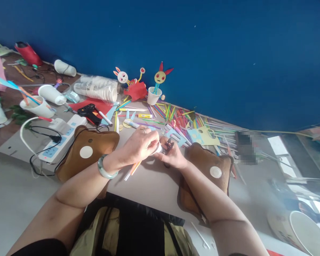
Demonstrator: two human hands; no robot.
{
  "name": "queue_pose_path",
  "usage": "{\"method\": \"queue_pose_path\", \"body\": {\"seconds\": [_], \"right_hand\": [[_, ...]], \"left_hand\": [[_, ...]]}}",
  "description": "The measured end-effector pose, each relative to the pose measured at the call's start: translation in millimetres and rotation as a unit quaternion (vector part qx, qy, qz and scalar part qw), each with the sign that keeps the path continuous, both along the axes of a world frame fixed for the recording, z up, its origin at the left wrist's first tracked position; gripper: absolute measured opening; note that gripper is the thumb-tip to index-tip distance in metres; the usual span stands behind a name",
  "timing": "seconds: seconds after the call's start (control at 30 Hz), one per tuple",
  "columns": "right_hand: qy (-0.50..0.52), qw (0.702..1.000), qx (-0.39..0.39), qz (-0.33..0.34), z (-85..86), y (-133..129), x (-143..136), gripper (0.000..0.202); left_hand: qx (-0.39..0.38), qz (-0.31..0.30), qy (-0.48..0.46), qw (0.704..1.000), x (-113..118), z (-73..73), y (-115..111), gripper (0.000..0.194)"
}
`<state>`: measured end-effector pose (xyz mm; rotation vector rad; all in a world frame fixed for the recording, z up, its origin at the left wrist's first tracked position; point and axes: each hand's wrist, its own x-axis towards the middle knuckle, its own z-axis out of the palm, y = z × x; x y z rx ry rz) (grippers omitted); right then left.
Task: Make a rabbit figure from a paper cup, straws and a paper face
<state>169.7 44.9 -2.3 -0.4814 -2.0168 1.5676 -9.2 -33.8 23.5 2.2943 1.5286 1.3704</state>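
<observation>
My left hand [142, 144], with a ring and a jade-coloured bangle [107, 168], is pinched at a small white piece [159, 148]. My right hand [173, 153] meets it from the other side, thumb and fingers closed around the same piece. Something small and dark [170, 144] shows at the right fingers; its kind is unclear. Orange and pale straws [133, 170] stick out below my left hand toward me. Just beyond the hands lie a round paper face with blue ears [128, 123] and a pale blue paper sheet with cut-outs [177, 137].
Brown cushions [96, 142] [202, 170] flank my forearms. To the left are a power strip [60, 144], a glue gun [89, 113] and stacked paper cups [98, 89]. Paper-cup figures [154, 95] stand against the blue wall [216, 53]. Many coloured sticks [173, 113] spread along the back.
</observation>
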Motion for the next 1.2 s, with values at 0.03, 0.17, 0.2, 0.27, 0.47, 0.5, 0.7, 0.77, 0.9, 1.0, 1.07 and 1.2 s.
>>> {"method": "queue_pose_path", "body": {"seconds": [0.03,0.17,0.2,0.27,0.47,0.5,0.7,0.77,0.9,1.0,1.07,1.2], "right_hand": [[0.0,1.0,0.002,0.002,1.1,0,0,0.057],[0.011,1.0,-0.007,0.0,2.5,0,-1,0.059],[0.012,1.0,-0.01,-0.004,1.8,0,-1,0.06],[0.002,1.0,-0.016,-0.017,-0.5,0,-2,0.062],[-0.009,0.999,-0.027,-0.04,-5.5,-2,-4,0.065],[-0.006,0.999,-0.029,-0.038,-5.5,-2,-4,0.064],[-0.004,0.999,-0.012,-0.036,-6.0,-3,-3,0.06],[-0.007,0.999,0.004,-0.035,-7.2,-3,-4,0.058],[-0.027,0.998,0.021,-0.047,-9.0,-2,-4,0.058],[-0.042,0.997,0.019,-0.057,-8.7,-2,-4,0.057],[-0.046,0.997,0.015,-0.058,-8.2,-1,-4,0.058],[-0.046,0.998,-0.005,-0.047,-8.1,-1,-4,0.061]], "left_hand": [[0.005,-0.004,-0.002,1.0,0,-0.6,0,0.023],[-0.035,0.001,-0.032,0.999,-3,-1.7,1,0.019],[-0.056,0.005,-0.043,0.998,-3,-1.5,1,0.018],[-0.1,0.003,-0.068,0.993,-5,0.0,1,0.018],[-0.203,-0.071,-0.167,0.962,-10,12.4,1,0.018],[-0.215,-0.075,-0.179,0.957,-11,14.4,0,0.018],[-0.27,-0.029,-0.244,0.931,-9,13.9,0,0.016],[-0.271,-0.017,-0.254,0.928,-8,9.5,1,0.017],[-0.271,-0.004,-0.257,0.928,-6,0.3,2,0.016],[-0.274,-0.002,-0.266,0.924,-4,-2.1,3,0.016],[-0.282,-0.001,-0.285,0.916,-2,-0.9,3,0.015],[-0.277,-0.003,-0.312,0.909,0,3.3,4,0.014]]}}
